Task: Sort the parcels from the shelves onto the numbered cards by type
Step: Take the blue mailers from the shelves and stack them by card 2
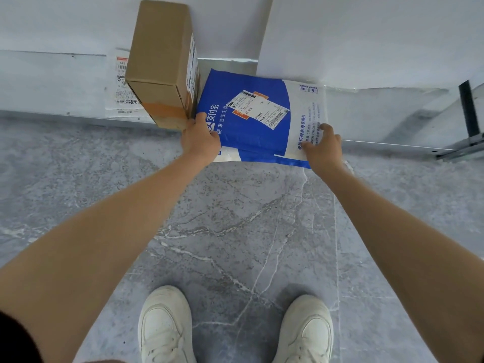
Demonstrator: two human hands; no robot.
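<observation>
- Blue-and-white mailer bag (243, 137): flat soft parcel with printed Chinese text. It lies on the low shelf just right of the cardboard box, and its near edge hangs past the shelf lip over the floor. I hold it at both near corners.
- Floor (235, 231): grey marble-pattern tile with white veins, running from my feet to the shelf front.
- Low shelf (52, 85): pale board against a white wall, metal lip along the front, dark metal bracket (468, 145) at the far right end.
- Cardboard box (162, 61): brown, standing tall on end on the shelf, orange tape near its base, label on its right face. Its lower corner is just beside the bag's left edge.
- White flat parcel (117, 82): behind and left of the box, printed label facing out, partly hidden.
- Shoes: left shoe (165, 326) and right shoe (306, 331), white, laced, toes pointing at the shelf.
- Left hand (200, 140): grips the bag's left near corner, thumb on top, fingers out of sight beneath, knuckles close to the box base.
- Right hand (323, 148): holds the white right-hand end, thumb and forefinger curved on top, other fingers hidden past the edge.
- Shipping label (258, 108): white with barcodes, stuck askew on the blue panel.
</observation>
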